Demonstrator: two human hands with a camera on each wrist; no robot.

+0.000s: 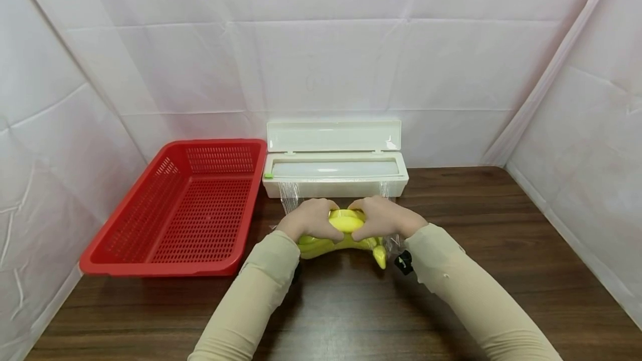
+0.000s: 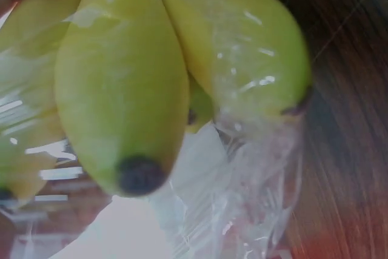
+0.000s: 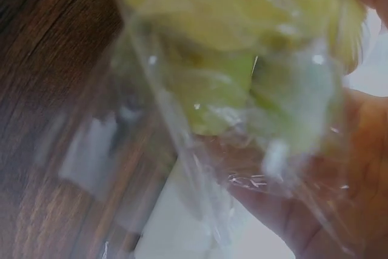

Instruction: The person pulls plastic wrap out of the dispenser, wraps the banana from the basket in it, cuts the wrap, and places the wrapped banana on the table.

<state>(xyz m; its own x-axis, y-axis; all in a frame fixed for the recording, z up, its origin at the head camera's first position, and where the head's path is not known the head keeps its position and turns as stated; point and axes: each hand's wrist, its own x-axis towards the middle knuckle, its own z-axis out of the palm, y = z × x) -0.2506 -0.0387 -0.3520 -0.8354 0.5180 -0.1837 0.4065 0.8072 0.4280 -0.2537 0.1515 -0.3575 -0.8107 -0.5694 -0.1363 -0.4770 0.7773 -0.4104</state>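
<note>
Both hands hold a bunch of yellow bananas point(image 1: 347, 223) with green-tinged ends just in front of a white cling film dispenser point(image 1: 336, 188). My left hand point(image 1: 312, 220) grips it from the left and my right hand point(image 1: 386, 217) from the right, thumbs toward me. Clear cling film point(image 2: 260, 180) lies over the bananas, bunched and creased past their dark tips in the left wrist view. At the other end, loose film point(image 3: 200, 168) hangs in folds near the right palm. Film still stretches from the dispenser's front to the bunch. The fingertips behind the bananas are hidden.
A red perforated plastic basket point(image 1: 241, 238) stands on the left of the dark wooden table point(image 1: 481, 238). The dispenser's lid point(image 1: 333, 136) is raised, and a green slider point(image 1: 268, 175) sits at its left front. White cloth walls point(image 1: 321, 71) enclose the back and sides.
</note>
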